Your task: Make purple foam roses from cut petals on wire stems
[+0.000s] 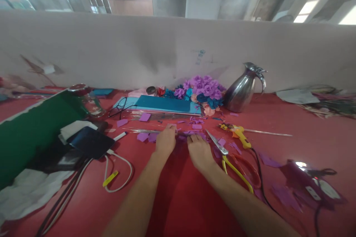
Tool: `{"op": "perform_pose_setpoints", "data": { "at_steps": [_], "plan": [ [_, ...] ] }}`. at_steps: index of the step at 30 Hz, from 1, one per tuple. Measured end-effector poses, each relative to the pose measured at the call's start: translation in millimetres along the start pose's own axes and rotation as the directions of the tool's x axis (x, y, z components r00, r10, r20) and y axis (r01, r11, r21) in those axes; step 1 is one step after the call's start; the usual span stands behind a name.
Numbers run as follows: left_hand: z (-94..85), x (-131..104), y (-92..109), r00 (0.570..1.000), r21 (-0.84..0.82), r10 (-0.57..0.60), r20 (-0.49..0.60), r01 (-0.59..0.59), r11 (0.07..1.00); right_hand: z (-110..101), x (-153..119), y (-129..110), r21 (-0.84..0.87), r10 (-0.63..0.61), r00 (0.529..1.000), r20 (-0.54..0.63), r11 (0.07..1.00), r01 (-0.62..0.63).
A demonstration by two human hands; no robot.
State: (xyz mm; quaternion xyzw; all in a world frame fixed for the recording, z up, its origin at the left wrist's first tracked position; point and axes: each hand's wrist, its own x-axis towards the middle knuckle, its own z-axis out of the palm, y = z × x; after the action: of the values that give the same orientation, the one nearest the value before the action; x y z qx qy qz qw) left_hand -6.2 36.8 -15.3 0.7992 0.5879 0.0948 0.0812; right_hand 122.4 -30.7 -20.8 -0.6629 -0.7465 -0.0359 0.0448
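Observation:
Both hands reach to the middle of the red table. My left hand [166,141] has its fingers pressed together at the ends of thin wires [144,131], by a small pink piece; what it pinches is too small to make out. A little to the right, my right hand [199,151] rests with bent fingers over purple paper scraps [197,127]; its fingertips are blurred, and whether they hold something is unclear. Scissors with yellow handles [224,152] lie just right of it. Farther right is a yellow glue gun [241,137].
Purple, blue and peach paper flowers [205,87] sit against the wall, beside a metal jug [241,90]. Blue sheets [164,103] with glasses [121,107] lie behind the hands. A phone [91,142] and white cable [130,170] are at left, a power strip [319,187] at right.

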Motion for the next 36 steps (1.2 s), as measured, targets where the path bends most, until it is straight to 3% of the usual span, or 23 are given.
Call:
{"op": "perform_pose_setpoints", "data": {
  "at_steps": [4, 11, 13, 16, 18, 20, 22, 27, 32, 36],
  "plan": [
    [-1.2, -1.5, -2.1, 1.000, -0.020, 0.006, 0.020, -0.005, 1.000, -4.2, -2.4, 9.1, 0.058, -0.029, 0.991, -0.129, 0.998, 0.037],
    [-14.6, -9.9, 4.8, 0.994, -0.185, -0.013, -0.106, -0.007, 0.983, -6.2, -10.0, 20.2, 0.209, 0.027, 0.931, -0.363, 0.976, 0.053],
    [-27.0, -12.1, -2.6, 0.993, -0.239, -0.009, -0.116, -0.019, 0.971, -6.5, -12.9, 16.7, 0.240, -0.048, 0.938, -0.342, 0.961, 0.137],
    [-49.6, -18.4, -29.7, 0.974, -0.273, -0.152, -0.167, 0.103, 0.956, -7.0, -18.3, 6.3, 0.275, -0.310, 0.924, -0.223, 0.890, 0.364],
    [-61.1, -25.6, -52.1, 0.945, -0.224, -0.257, -0.204, 0.211, 0.952, -6.1, -20.6, -0.8, 0.280, -0.404, 0.901, -0.157, 0.857, 0.433],
    [-65.7, -34.0, -70.4, 0.897, -0.067, -0.373, -0.238, 0.368, 0.927, -3.6, -20.5, -5.0, 0.270, -0.392, 0.911, -0.127, 0.870, 0.412],
    [-63.3, -41.0, -80.8, 0.872, 0.052, -0.448, -0.195, 0.466, 0.883, 0.2, -18.7, -5.4, 0.266, -0.335, 0.934, -0.123, 0.896, 0.356],
    [-47.3, -45.0, -82.0, 0.892, 0.141, -0.447, -0.072, 0.453, 0.880, 9.1, -16.8, -0.3, 0.344, -0.248, 0.953, -0.176, 0.891, 0.296],
    [-42.5, -44.0, -81.1, 0.880, 0.110, -0.467, -0.093, 0.475, 0.873, 5.6, -14.8, -4.7, 0.367, -0.207, 0.955, -0.212, 0.889, 0.274],
    [-43.7, -45.8, -81.7, 0.889, 0.105, -0.448, -0.096, 0.457, 0.883, -1.4, 5.2, -17.0, 0.288, -0.170, 0.966, -0.193, 0.932, 0.221]
  ]
}}
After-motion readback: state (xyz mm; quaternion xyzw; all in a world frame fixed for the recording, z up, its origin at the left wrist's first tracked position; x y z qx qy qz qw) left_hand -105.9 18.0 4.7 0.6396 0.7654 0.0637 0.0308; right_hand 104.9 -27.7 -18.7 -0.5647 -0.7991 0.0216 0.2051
